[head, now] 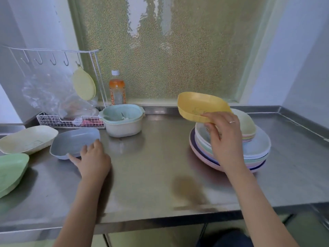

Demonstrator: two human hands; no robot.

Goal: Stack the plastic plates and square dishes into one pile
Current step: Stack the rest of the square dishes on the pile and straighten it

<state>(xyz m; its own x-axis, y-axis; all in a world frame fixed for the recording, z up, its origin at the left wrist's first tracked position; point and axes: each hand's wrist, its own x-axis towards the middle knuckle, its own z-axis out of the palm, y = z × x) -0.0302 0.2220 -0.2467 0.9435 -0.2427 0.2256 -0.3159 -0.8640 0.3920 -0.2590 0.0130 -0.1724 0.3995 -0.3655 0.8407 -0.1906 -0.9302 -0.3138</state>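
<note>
Now the right hand [225, 138] pinches the yellow dish [201, 106] by its near rim, tilted above the pile [256, 150] at three o'clock. Level it, then lower squarely. At nine o'clock, the left hand [92, 157] grips the blue dish [74, 142] on the bench [151, 166].

the green dish [10, 172] is cut off by the left edge. the right hand [225, 139] hides part of the plate pile [256, 150]. the wire rack's [71, 122] contents blur behind a plastic bag [51, 93]. the bottle [117, 89] label is unreadable.
</note>
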